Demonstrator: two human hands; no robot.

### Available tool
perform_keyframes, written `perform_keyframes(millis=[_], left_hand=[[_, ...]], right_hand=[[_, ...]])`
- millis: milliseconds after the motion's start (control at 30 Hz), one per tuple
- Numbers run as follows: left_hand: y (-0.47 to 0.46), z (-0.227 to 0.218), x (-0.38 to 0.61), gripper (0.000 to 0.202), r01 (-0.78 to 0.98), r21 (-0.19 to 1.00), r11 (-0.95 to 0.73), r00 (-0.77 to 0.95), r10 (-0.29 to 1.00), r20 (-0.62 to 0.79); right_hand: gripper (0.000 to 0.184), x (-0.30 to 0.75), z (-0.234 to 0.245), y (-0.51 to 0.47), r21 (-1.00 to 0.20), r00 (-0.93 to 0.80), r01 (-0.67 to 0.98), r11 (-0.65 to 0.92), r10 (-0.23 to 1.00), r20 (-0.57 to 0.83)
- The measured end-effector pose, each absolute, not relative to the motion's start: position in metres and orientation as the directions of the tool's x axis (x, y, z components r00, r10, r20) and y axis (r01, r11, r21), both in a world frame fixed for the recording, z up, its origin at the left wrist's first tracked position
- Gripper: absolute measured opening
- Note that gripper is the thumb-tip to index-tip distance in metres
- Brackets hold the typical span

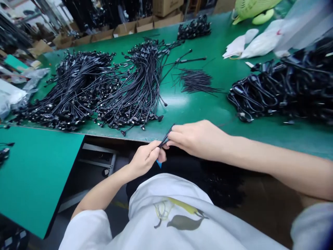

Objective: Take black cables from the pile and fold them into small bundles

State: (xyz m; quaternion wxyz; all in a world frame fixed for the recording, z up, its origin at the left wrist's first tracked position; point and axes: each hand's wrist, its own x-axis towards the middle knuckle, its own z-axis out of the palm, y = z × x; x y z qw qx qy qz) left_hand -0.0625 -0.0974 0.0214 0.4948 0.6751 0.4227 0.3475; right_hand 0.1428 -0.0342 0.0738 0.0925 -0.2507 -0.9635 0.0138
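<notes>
Between my hands, just over the table's front edge, is a short black cable point(165, 137), bunched up and partly hidden by fingers. My left hand point(146, 156) pinches its lower end. My right hand point(199, 139) has its fingers closed around the upper part. A small blue piece point(159, 164) shows beneath my left fingers; I cannot make out what it is. Beyond my hands lie a pile of straight black cables point(147, 76), a heap of thin black ties point(197, 81) and, to the right, a large stack of bundled black cables point(281, 86).
The green table point(179, 111) runs across, with a second green tabletop point(33, 166) at lower left. Another cable pile point(75, 76) lies left. At the back are a small black heap point(194, 28), white plastic bags point(265, 41), a lime-green basket point(252, 8) and cardboard boxes point(144, 25).
</notes>
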Motion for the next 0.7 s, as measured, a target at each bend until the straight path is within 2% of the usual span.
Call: perform_keyframes(millis=[100, 167, 233, 300, 367, 400, 567, 633, 700], left_hand=[[-0.096, 0.021, -0.075, 0.036, 0.029, 0.991, 0.131, 0.47, 0.873, -0.129], [-0.094, 0.027, -0.09, 0.034, -0.212, 0.934, 0.286, 0.49, 0.859, -0.152], [-0.091, 0.037, -0.107, 0.03, -0.459, 0.837, 0.296, 0.353, 0.926, -0.134], [-0.088, 0.048, -0.122, 0.027, -0.605, 0.777, 0.175, 0.099, 0.985, -0.145], [-0.086, 0.057, -0.133, 0.03, -0.648, 0.759, 0.065, -0.086, 0.984, -0.157], [-0.086, 0.059, -0.136, 0.032, -0.652, 0.757, 0.045, -0.118, 0.98, -0.16], [-0.085, 0.061, -0.142, 0.033, -0.657, 0.753, 0.042, -0.117, 0.98, -0.158], [-0.084, 0.059, -0.14, 0.032, -0.627, 0.778, 0.033, -0.127, 0.981, -0.143], [-0.081, 0.055, -0.132, 0.03, -0.522, 0.852, 0.041, -0.122, 0.985, -0.122]], right_hand=[[0.03, 0.158, 0.075, -0.004, -0.144, -0.802, 0.54, 0.83, 0.558, 0.213], [0.027, 0.174, 0.068, 0.011, -0.245, -0.777, 0.532, 0.81, 0.582, 0.238], [0.026, 0.19, 0.056, 0.02, -0.378, -0.747, 0.504, 0.776, 0.612, 0.261], [0.029, 0.202, 0.043, 0.024, -0.495, -0.698, 0.482, 0.723, 0.658, 0.281], [0.031, 0.211, 0.031, 0.025, -0.549, -0.646, 0.488, 0.678, 0.704, 0.295], [0.031, 0.214, 0.026, 0.025, -0.549, -0.62, 0.509, 0.663, 0.725, 0.299], [0.028, 0.224, 0.02, 0.025, -0.457, -0.527, 0.621, 0.637, 0.771, 0.358], [0.032, 0.222, 0.023, 0.018, -0.378, -0.554, 0.643, 0.666, 0.746, 0.371], [0.035, 0.213, 0.028, 0.003, -0.332, -0.61, 0.635, 0.697, 0.717, 0.338]])
